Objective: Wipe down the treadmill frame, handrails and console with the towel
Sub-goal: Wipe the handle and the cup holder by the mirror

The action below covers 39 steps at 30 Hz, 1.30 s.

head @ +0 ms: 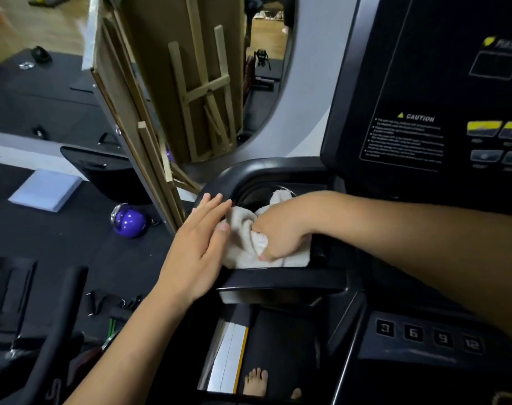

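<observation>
At the centre of the frame, the right hand (281, 233) gripped a bunched cream towel (243, 247) against the treadmill's black cup-holder tray (278, 280). The left hand (199, 244) lay flat and open-fingered against the towel's left edge. The console (424, 92) filled the upper right; a purple ball (129, 220) sat on the floor at left.

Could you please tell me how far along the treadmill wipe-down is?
Nothing shows as finished. In hand: the right hand presses the towel into the console's cup-holder tray, the left hand flat beside it. The console panel and number buttons appear untouched.
</observation>
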{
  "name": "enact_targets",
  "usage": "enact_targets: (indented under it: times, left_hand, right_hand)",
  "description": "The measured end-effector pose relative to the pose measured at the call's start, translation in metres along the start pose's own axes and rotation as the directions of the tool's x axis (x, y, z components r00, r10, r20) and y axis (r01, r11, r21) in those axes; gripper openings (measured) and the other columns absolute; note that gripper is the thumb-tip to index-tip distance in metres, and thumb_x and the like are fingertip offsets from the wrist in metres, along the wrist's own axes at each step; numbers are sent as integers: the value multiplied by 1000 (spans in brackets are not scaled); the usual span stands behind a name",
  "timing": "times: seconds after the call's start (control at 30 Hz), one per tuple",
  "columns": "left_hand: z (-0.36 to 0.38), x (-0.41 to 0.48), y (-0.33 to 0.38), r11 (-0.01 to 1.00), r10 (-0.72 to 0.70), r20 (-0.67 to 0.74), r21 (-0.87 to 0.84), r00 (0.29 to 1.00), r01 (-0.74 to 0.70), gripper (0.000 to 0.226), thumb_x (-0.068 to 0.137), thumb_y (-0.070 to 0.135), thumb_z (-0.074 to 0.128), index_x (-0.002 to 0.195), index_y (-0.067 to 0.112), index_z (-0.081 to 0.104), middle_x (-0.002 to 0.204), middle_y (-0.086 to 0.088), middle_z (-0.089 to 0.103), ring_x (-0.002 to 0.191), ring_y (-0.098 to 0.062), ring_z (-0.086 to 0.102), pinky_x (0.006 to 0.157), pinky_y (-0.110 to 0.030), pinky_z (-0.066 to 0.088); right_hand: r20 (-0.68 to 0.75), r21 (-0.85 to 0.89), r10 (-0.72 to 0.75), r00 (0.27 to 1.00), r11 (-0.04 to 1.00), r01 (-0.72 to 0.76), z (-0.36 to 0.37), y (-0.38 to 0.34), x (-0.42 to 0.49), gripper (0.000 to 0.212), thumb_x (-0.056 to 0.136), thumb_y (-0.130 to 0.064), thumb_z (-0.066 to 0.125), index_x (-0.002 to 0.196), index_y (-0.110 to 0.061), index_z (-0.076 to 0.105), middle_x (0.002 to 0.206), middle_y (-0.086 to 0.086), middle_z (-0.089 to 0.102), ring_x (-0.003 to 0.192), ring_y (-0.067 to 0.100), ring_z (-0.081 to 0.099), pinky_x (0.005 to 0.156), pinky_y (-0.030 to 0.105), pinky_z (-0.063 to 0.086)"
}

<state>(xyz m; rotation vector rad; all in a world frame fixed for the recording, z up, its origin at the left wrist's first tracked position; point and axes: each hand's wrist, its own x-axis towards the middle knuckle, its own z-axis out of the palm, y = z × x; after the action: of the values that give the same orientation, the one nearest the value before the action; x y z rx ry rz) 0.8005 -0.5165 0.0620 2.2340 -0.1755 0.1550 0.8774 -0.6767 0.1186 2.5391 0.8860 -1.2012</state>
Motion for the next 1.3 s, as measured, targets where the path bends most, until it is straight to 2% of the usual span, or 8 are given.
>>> enact_targets:
  times: [0.17, 0.27, 0.4, 0.57, 0.73, 0.93, 1.13, 1.3]
  left_hand:
    - [1, 0, -2, 1000, -14, 5, 1, 1000, 14, 53, 98, 42, 34, 143, 20, 52, 153, 7, 41, 147, 1, 20, 123, -34, 20]
    - [1, 3, -3, 999, -28, 24, 28, 999, 27, 64, 93, 52, 28, 145, 22, 50, 154, 8, 40, 148, 0, 19, 123, -33, 17]
    - [2, 3, -4, 998, -23, 38, 56, 999, 21, 66, 92, 55, 27, 145, 22, 50, 155, 6, 40, 149, -3, 19, 123, -35, 18]
    - [2, -5, -3, 997, -33, 45, 72, 998, 29, 66, 93, 56, 25, 145, 24, 49, 156, 8, 38, 149, -2, 16, 122, -29, 16]
    - [2, -9, -1, 999, -21, -20, 29, 1000, 21, 57, 97, 47, 29, 144, 23, 51, 152, 6, 45, 147, -1, 24, 122, -35, 23]
    - [2, -6, -2, 999, -14, -66, -38, 998, 11, 57, 94, 44, 30, 142, 21, 52, 149, 5, 48, 145, -2, 28, 121, -31, 24]
    - [3, -8, -5, 1000, -26, -47, 12, 999, 27, 57, 96, 44, 30, 143, 23, 51, 150, 7, 47, 146, 0, 25, 120, -29, 22]
    - [2, -12, 0, 999, -10, -48, 52, 999, 12, 50, 99, 36, 34, 142, 21, 53, 148, 6, 49, 145, -3, 28, 120, -29, 23]
  right_hand:
    - [46, 21, -6, 999, 1000, 5, 4, 22, 6, 81, 77, -82, 40, 124, -18, 56, 116, -5, 56, 111, 21, 51, 96, 37, 40]
    - [17, 56, 9, 1000, 998, -10, 12, 25, 11, 92, 74, -83, 41, 141, -20, 40, 141, 2, 48, 124, 25, 46, 98, 38, 36]
    - [-48, 110, 70, 996, 992, -64, -3, 14, 10, 106, 62, -82, 59, 147, -26, 29, 142, -2, 46, 125, 25, 46, 97, 40, 42]
    - [-57, 138, 132, 990, 983, -123, 4, 6, 6, 98, 52, -89, 52, 126, -25, 55, 122, -2, 60, 107, 25, 57, 94, 42, 46]
    - [-308, 52, -54, 950, 996, 74, 31, -8, -1, 45, 91, -57, 35, 75, -19, 52, 88, -2, 56, 99, 24, 49, 97, 49, 34]
    - [-142, 156, -187, 972, 966, 209, 33, 11, 27, 40, 80, -57, 34, 86, -26, 60, 88, -4, 62, 94, 24, 57, 94, 44, 44]
    - [-28, 4, 102, 994, 995, -102, 3, 16, 17, 108, 56, -91, 50, 142, -25, 42, 142, 0, 43, 126, 25, 44, 100, 41, 39]
    - [-190, 116, 144, 971, 986, -123, 20, 11, 8, 93, 57, -88, 51, 121, -22, 55, 117, -4, 59, 102, 23, 57, 89, 37, 48]
